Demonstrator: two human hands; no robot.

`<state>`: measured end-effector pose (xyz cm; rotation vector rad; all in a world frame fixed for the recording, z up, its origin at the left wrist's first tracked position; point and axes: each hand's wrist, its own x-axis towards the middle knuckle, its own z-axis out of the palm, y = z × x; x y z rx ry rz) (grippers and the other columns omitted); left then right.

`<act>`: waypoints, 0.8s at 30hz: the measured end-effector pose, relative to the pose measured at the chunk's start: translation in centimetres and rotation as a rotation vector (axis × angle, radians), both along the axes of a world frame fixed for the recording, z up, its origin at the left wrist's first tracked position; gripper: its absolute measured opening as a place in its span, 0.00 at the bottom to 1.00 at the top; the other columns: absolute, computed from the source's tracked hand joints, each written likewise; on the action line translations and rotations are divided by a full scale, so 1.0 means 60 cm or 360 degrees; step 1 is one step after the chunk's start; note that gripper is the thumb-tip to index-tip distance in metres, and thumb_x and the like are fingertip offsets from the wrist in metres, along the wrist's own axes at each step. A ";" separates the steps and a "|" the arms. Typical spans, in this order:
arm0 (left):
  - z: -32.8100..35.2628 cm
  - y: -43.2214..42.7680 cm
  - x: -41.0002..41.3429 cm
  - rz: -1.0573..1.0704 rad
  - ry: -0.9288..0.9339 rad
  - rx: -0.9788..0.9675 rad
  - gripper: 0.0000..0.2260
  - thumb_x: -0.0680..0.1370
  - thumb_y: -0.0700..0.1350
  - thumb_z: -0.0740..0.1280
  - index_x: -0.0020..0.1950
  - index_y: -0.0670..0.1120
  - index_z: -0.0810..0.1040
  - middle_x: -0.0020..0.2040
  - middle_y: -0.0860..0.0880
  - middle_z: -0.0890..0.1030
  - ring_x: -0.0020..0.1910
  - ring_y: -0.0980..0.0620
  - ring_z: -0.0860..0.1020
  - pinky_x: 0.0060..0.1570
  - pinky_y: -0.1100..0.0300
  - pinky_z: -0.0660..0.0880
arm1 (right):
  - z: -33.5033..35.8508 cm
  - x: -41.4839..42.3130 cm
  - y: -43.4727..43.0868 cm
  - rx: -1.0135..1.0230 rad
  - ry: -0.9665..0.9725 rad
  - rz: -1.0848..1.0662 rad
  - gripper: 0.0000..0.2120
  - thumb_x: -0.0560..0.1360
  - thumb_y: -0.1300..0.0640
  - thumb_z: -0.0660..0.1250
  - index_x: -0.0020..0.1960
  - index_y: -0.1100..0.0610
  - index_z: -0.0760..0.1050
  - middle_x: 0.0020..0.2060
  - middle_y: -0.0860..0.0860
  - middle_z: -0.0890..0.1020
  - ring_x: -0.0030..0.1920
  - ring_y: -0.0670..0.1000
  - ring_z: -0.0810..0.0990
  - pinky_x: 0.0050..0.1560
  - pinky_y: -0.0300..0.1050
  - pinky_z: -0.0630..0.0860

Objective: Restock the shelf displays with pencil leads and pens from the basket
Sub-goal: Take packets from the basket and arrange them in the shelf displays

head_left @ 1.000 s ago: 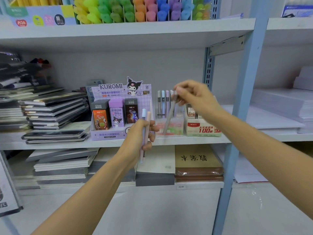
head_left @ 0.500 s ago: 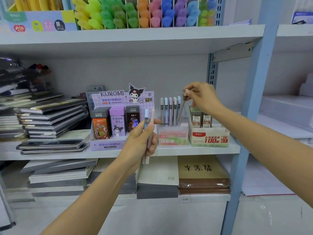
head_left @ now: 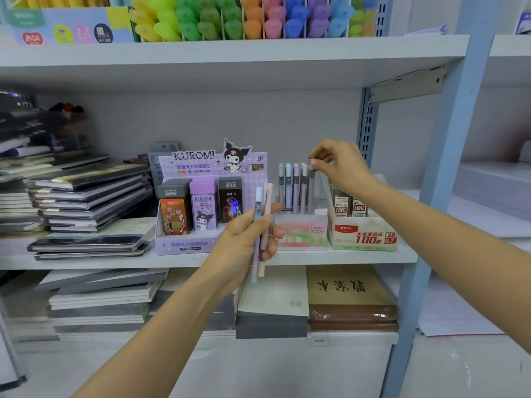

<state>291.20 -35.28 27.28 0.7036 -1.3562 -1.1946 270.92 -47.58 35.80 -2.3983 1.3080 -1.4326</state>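
In the head view, a grey pen [head_left: 311,186] is pinched at its top end by the right hand [head_left: 342,165]. Its long axis is upright, and its lower part is set in the clear pen display [head_left: 301,229], at the right end of the row standing there. Two more pens [head_left: 258,209], also upright, are gripped in the left hand [head_left: 244,242], just left of and in front of that display on the shelf [head_left: 86,261]. The right hand is judged nearer the slots. The basket is not seen.

On grey metal shelf [head_left: 71,264], mid-frame: purple cardboard Kuromi lead display [head_left: 186,245] left, clear plastic pen holder [head_left: 307,235] middle, cream cardboard lead box [head_left: 363,239] right.
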 end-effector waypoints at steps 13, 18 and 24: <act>0.006 0.015 0.001 0.0051 -0.0093 0.0004 0.12 0.81 0.44 0.62 0.59 0.40 0.79 0.38 0.47 0.82 0.25 0.55 0.73 0.26 0.66 0.68 | 0.011 0.017 0.076 0.0198 -0.0192 0.0243 0.13 0.77 0.51 0.67 0.61 0.52 0.77 0.49 0.48 0.81 0.41 0.43 0.78 0.43 0.37 0.73; 0.013 0.027 -0.014 0.0047 -0.0168 -0.0015 0.11 0.82 0.43 0.61 0.56 0.38 0.78 0.35 0.49 0.82 0.24 0.56 0.73 0.25 0.66 0.68 | -0.015 0.044 0.140 0.0671 -0.0038 0.0898 0.13 0.76 0.50 0.69 0.59 0.51 0.80 0.47 0.52 0.84 0.44 0.45 0.81 0.43 0.34 0.77; 0.021 0.043 -0.011 0.0096 -0.0356 -0.0015 0.10 0.82 0.44 0.61 0.57 0.42 0.79 0.35 0.51 0.82 0.25 0.57 0.75 0.27 0.67 0.71 | -0.007 0.048 0.149 0.0682 -0.0267 0.1035 0.08 0.78 0.58 0.66 0.50 0.63 0.79 0.44 0.58 0.84 0.44 0.50 0.82 0.46 0.37 0.77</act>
